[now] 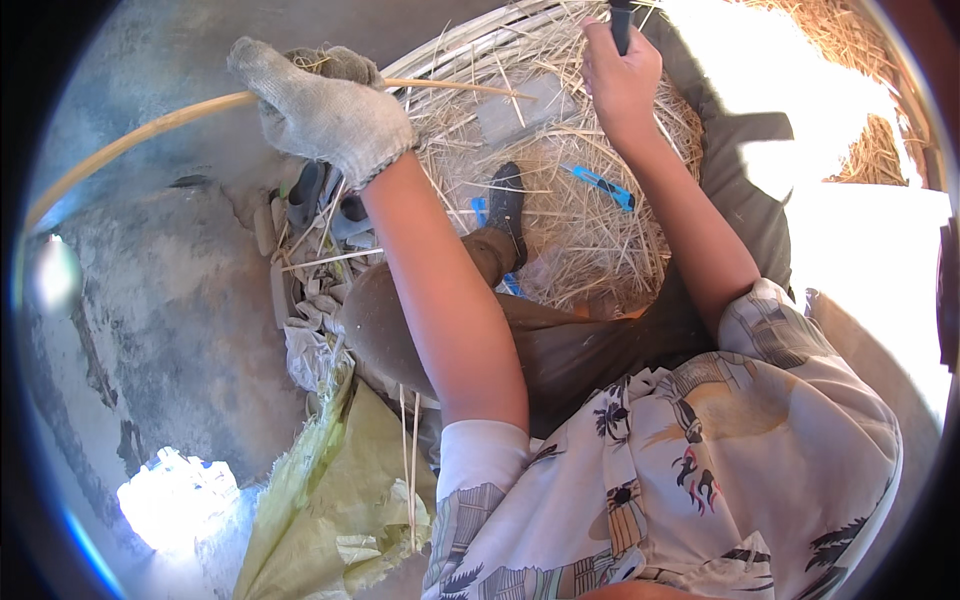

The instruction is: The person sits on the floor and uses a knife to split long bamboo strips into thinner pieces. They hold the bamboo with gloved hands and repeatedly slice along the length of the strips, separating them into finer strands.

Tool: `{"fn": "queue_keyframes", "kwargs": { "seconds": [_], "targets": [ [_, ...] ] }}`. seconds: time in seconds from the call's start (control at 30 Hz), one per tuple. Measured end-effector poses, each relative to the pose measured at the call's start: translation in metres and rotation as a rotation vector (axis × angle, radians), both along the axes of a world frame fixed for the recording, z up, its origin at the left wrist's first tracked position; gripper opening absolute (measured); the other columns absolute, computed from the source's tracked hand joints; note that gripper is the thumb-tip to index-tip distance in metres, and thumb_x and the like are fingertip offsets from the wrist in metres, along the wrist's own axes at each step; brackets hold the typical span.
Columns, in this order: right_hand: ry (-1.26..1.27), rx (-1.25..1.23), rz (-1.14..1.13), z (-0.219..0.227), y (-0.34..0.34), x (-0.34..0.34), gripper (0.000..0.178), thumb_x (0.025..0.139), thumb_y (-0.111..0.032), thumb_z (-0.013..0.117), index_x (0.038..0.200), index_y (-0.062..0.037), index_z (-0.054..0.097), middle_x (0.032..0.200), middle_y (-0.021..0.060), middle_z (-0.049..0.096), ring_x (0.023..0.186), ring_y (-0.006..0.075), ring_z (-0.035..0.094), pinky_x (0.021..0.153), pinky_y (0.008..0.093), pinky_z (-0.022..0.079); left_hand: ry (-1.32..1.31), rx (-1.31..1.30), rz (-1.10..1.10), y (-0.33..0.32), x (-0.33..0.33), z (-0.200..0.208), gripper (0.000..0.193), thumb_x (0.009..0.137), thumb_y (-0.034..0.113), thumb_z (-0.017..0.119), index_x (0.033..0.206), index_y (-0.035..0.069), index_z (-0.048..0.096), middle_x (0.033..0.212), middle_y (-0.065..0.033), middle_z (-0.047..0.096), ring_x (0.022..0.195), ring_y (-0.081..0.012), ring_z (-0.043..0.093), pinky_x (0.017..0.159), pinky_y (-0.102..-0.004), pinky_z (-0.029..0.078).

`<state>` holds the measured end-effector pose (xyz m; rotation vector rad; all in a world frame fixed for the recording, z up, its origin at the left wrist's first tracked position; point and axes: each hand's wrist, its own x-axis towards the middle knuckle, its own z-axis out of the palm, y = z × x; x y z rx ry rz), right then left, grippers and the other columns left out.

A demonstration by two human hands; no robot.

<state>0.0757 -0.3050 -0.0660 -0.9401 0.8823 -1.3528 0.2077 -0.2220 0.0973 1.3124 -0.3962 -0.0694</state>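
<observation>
My left hand (330, 112) wears a grey knit glove and is closed around a long, thin bamboo strip (150, 128). The strip bends down toward the left rim of the head view, and its thinner end sticks out to the right of the glove. Bare and closed, my right hand (624, 85) grips a black handle (621, 25) at the top edge. What tool the handle belongs to cannot be seen, as its far part is cut off. The hands are well apart, the right one beyond the strip's thin end.
Pale shavings (590, 250) cover the floor between my legs, with a blue utility knife (603, 187) lying on them. My foot in a dark shoe (508, 205) rests there. Grey footwear (306, 195) and a yellow-green sack (335, 480) lie left. Sunlit shavings (872, 148) are at far right.
</observation>
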Motion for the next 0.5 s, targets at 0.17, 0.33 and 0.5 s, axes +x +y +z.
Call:
{"fn": "queue_keyframes", "kwargs": {
  "seconds": [0.17,0.33,0.5],
  "targets": [
    [0.152,0.442,0.391,-0.125,0.061,0.026,0.029,0.098,-0.024,0.061,0.076,-0.0069,0.054,0.057,0.0009,0.052,0.045,0.0116,0.049,0.042,0.0306,0.039,0.058,0.045,0.054,-0.013,-0.007,0.009,0.062,0.101,0.055,0.044,0.115,-0.006,0.047,0.085,-0.0092,0.047,0.060,-0.0128,0.049,0.049,-0.0340,0.042],
    [0.730,0.297,0.574,-0.097,0.033,0.011,0.035,0.094,-0.036,0.062,0.085,-0.0021,0.060,0.059,0.0038,0.057,0.048,0.0165,0.054,0.046,0.0321,0.044,0.076,0.042,0.276,-0.008,0.002,0.006,0.052,0.101,0.051,0.042,0.098,-0.001,0.046,0.078,-0.0060,0.046,0.055,-0.0125,0.045,0.048,-0.0337,0.039],
    [0.296,-0.004,0.036,-0.016,-0.012,-0.005,0.039,0.094,-0.037,0.062,0.094,0.0012,0.068,0.067,0.0058,0.062,0.056,0.0161,0.058,0.054,0.0338,0.050,-0.030,-0.090,0.045,0.001,0.015,-0.006,0.042,0.101,0.047,0.048,0.086,0.008,0.043,0.067,-0.0027,0.041,0.050,-0.0122,0.040,0.046,-0.0329,0.034]
  ]
}}
